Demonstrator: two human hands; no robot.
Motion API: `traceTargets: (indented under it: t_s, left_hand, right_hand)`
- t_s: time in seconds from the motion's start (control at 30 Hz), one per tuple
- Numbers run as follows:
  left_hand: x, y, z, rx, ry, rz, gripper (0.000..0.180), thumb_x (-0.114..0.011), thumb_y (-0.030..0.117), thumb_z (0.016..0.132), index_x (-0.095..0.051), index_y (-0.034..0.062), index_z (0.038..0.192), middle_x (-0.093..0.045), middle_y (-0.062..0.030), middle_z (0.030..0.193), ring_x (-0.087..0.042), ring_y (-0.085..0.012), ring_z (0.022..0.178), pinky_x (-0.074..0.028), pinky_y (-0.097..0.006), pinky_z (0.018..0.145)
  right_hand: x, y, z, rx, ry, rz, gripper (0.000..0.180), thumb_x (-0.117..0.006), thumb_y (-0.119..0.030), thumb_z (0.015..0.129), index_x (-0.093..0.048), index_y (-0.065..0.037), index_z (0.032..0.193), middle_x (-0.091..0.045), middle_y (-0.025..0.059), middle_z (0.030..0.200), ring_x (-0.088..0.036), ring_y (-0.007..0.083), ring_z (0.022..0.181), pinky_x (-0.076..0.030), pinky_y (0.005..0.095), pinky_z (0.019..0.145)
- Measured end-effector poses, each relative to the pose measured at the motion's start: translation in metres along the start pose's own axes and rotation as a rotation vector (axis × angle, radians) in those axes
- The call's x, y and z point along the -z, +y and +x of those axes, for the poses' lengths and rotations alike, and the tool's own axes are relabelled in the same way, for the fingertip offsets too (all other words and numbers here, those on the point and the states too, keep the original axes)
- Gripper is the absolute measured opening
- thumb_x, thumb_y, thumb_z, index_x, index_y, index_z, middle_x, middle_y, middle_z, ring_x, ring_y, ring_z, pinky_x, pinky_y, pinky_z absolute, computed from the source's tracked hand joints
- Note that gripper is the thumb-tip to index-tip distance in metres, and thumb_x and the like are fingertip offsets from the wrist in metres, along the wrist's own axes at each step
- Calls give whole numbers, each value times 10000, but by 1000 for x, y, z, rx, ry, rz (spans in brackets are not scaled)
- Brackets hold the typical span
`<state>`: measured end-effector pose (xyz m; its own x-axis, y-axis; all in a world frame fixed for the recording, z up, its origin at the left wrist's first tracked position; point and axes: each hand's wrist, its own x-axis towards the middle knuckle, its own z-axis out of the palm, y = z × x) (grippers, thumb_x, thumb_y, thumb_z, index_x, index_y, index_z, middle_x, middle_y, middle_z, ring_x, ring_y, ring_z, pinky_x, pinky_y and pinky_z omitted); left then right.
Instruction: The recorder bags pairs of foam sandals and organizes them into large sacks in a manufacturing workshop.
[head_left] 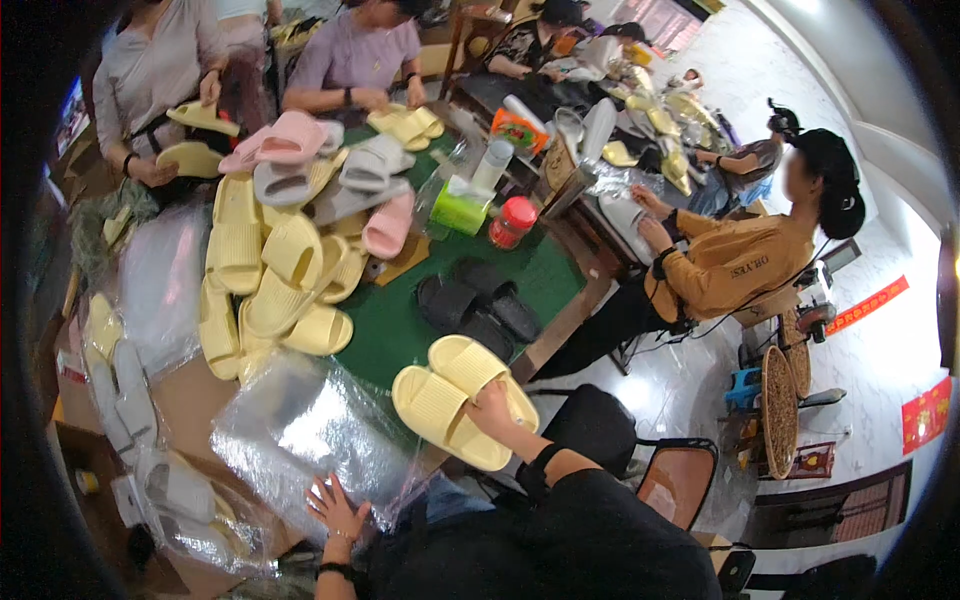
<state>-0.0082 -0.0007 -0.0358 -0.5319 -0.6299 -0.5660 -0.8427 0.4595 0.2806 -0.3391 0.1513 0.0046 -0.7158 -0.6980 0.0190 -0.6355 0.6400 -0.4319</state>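
Note:
A pair of pale yellow slippers [432, 400] is gripped side by side in my right hand [490, 408], at the near edge of the green-topped table [385, 325]. Its fingers close around the inner sides where the two slippers meet. My left hand [338, 512] lies with fingers spread on the near edge of a stack of clear plastic bags [290, 435], holding nothing. Just beyond the yellow pair rest black slippers [478, 305]. To the left of these rises a heap of yellow slippers [290, 265], with grey slippers [370, 170] and pink slippers [388, 225] among them.
A red-lidded jar [513, 222], a green packet [460, 205] and a clear bottle [491, 165] stand near the table's right side. Bagged grey slippers [180, 490] lie at the lower left. A chair [680, 480] is at my right. Several people handle slippers around the tables.

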Motion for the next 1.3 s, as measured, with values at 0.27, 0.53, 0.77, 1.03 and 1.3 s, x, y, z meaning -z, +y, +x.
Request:
traceTargets:
  t_s: [0.27,0.53,0.77,1.03,1.3]
  left_hand:
    - [4,21,-1,-291,411,-10,836,-588,373,640,-154,145,1319,-74,-159,1363,-47,-398,1235,-74,-567,948]
    - [5,35,-41,-273,104,141,924,-654,440,606,-129,180,1321,-19,-123,1377,8,-403,1239,-58,-575,954]
    - [-4,48,-41,-499,291,73,839,-641,388,629,-203,142,1300,-143,-138,1353,-67,-366,1245,-57,-548,976]
    - [-19,44,-32,-446,336,164,666,-598,202,680,-291,66,1254,-207,-130,1330,-162,-359,1221,-114,-502,988]
    - [-18,48,-32,-432,315,116,616,-533,141,687,-292,83,1250,-249,-138,1310,-165,-365,1217,-109,-527,975]
  right_hand:
    - [37,1,-75,53,-29,-463,244,-551,-235,682,-598,2,653,-559,133,758,-496,275,816,-348,399,720]
    - [9,-6,-72,38,-182,-691,116,-524,-136,649,-600,-56,686,-564,91,774,-533,243,760,-342,366,678]
    - [7,-7,-64,-55,-251,-919,184,-491,-201,707,-607,-112,818,-575,49,831,-541,189,805,-355,354,696]
    - [44,21,-92,-111,-84,-278,244,-520,-107,654,-567,5,865,-552,165,896,-514,328,872,-376,400,786]
    - [103,-10,-125,-364,100,1040,209,-504,-124,803,-544,-52,995,-588,3,836,-563,100,677,-449,233,606]
